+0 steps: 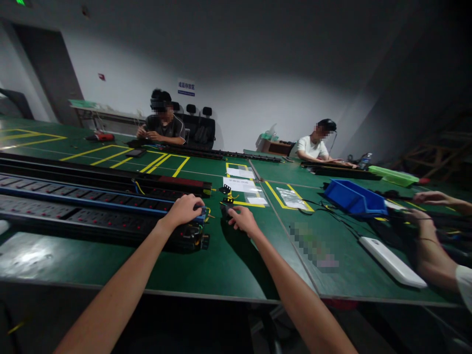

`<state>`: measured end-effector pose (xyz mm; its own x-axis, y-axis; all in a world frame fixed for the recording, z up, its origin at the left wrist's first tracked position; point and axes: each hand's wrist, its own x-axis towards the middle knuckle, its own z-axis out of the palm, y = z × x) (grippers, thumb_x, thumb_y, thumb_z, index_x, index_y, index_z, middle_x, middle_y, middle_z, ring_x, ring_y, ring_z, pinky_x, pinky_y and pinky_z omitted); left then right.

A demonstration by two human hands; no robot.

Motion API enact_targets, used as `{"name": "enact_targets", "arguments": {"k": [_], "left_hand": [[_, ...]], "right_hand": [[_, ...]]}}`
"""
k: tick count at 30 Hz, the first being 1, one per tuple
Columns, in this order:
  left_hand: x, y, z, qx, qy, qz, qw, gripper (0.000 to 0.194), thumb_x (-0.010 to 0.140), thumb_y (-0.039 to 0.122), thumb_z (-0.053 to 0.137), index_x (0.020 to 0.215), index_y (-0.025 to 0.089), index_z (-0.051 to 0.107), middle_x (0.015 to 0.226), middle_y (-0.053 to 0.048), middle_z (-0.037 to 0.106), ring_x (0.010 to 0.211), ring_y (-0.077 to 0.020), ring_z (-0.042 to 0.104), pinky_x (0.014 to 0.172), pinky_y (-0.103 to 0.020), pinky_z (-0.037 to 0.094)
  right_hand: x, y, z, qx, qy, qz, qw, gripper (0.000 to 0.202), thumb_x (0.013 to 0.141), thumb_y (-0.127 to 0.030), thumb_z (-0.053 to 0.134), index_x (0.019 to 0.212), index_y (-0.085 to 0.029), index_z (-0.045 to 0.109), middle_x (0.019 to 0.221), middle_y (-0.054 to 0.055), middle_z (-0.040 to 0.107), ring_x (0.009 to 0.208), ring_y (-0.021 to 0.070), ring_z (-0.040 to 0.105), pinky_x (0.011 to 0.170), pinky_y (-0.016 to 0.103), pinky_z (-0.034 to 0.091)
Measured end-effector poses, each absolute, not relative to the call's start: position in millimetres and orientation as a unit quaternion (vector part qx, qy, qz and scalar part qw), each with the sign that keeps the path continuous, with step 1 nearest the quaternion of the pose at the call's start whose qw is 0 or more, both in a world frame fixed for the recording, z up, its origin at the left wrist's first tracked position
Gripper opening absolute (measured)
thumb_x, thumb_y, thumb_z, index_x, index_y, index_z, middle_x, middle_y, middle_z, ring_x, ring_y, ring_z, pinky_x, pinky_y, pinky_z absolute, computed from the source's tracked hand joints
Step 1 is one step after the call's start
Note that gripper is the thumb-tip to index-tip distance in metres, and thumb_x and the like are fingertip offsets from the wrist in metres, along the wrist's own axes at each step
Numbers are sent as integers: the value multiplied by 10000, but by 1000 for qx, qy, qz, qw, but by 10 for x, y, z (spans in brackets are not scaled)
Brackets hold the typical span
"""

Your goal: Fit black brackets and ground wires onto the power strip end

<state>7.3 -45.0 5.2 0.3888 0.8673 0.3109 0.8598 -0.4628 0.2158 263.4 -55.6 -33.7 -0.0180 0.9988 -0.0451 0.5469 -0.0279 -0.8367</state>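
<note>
Several long black socket strips (106, 221) lie side by side on the green table, their right ends near my hands. My left hand (184, 209) rests with bent fingers on the end of the blue-edged strip (73, 195), where short wires stick out. Just right of the strip ends, my right hand (241, 220) pinches a small black end piece (226, 211) with yellow wire beside it. Another small black bracket (224, 189) lies a little farther back. A dark red strip (184, 185) lies behind my left hand.
Papers (239, 184) and a plastic bag (291, 197) lie beyond my right hand. To the right are a blue bin (354, 197), cables, a white power bank (393, 261) and another person's hands (429, 226). Two people sit across the table. A red tool (100, 137) lies far left.
</note>
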Motion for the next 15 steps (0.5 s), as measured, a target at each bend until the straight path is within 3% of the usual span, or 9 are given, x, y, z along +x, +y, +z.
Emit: {"name": "enact_targets", "arguments": {"k": [4, 10, 15], "left_hand": [[80, -468, 69, 832, 521, 191, 14, 254, 862, 351, 572, 1007, 256, 758, 1056, -65, 716, 987, -235, 649, 934, -355, 496], [89, -485, 78, 832, 522, 187, 7, 252, 862, 327, 566, 1014, 253, 752, 1063, -65, 712, 1000, -246, 650, 924, -362, 497], [78, -470, 62, 833, 520, 189, 7, 244, 864, 333, 572, 1011, 257, 751, 1051, -63, 709, 996, -242, 648, 918, -359, 498]], "right_hand": [[2641, -498, -417, -605, -540, 437, 388, 385, 930, -265, 598, 1271, -89, 568, 662, 31, 712, 439, 94, 593, 358, 150, 354], [2650, -460, -430, -601, -489, 463, 430, 383, 872, -170, 653, 1231, -61, 579, 648, 38, 704, 461, 87, 589, 361, 131, 361], [2647, -431, -438, -602, -452, 468, 463, 515, 855, -138, 646, 1342, -65, 493, 610, 1, 673, 475, 96, 605, 401, 134, 421]]}}
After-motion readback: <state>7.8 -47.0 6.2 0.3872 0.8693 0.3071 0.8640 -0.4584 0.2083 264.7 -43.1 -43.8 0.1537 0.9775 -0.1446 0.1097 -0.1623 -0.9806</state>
